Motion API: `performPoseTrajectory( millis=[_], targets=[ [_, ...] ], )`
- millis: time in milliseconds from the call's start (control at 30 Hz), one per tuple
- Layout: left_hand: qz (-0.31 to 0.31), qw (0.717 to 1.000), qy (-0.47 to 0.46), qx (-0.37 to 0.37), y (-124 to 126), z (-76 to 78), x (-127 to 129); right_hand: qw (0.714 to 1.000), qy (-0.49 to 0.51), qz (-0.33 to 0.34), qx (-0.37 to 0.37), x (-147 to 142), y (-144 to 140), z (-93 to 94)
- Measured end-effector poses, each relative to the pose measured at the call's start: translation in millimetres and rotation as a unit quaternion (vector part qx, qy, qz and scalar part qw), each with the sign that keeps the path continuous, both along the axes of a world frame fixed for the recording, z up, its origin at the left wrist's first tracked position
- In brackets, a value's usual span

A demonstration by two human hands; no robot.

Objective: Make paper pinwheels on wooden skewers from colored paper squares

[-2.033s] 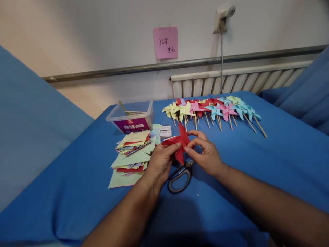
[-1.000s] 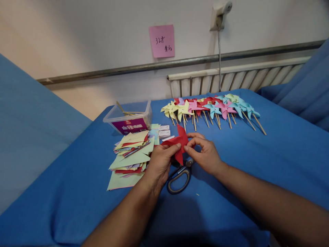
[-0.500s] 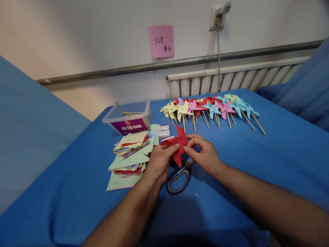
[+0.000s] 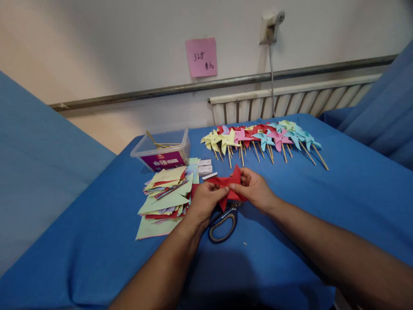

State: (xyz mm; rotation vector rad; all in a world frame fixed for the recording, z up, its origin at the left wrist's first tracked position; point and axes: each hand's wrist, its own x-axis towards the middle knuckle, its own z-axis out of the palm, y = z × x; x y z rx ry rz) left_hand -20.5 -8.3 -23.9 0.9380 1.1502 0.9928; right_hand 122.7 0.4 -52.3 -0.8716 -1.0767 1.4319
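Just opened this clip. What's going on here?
A person is handling a folded piece of red paper with bare hands, pinched in both the left grip and the right grip; no stick shows on it. Scissors lie partly hidden just below. Stacked colored paper and a clear tub holding sticks sit to the left, and pinwheels on sticks lie grouped farther back on the blue cloth.

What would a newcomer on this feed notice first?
Probably the bright red paper, pinched between the left hand and right hand near mid-view. Beyond it, colorful pinwheels spread along the far side of the blue cloth, and a pink note stands out on the wall.
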Motion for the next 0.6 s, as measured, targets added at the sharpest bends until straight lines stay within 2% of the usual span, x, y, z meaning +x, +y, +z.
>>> performPoseTrajectory(
  millis=[133, 267, 333, 400, 500, 600],
  targets=[
    [0.069, 0.997, 0.008, 0.011, 1.0, -4.7, 8.1, 0.998, 0.014, -0.056, 0.004, -5.7, 2.2, -3.3],
    [0.083, 0.996, 0.015, 0.021, 8.6, -1.3, 13.7, 0.996, 0.038, -0.075, 0.012, -3.8, 6.8, -1.8],
    [0.089, 0.996, 0.01, 0.022, 15.8, 6.1, 12.5, 0.994, 0.054, -0.094, 0.008, 2.3, 13.0, -1.8],
    [0.113, 0.993, -0.002, 0.038, 23.7, 16.6, 9.2, 0.988, 0.048, -0.146, -0.004, 10.7, 22.8, -4.6],
    [0.15, 0.986, -0.039, 0.058, 33.3, 33.4, 3.6, 0.972, 0.032, -0.224, -0.06, 22.2, 40.9, -13.9],
    [0.187, 0.977, -0.073, 0.069, 40.1, 45.5, 0.4, 0.968, 0.031, -0.238, -0.075, 26.9, 53.8, -23.2]
  ],
)
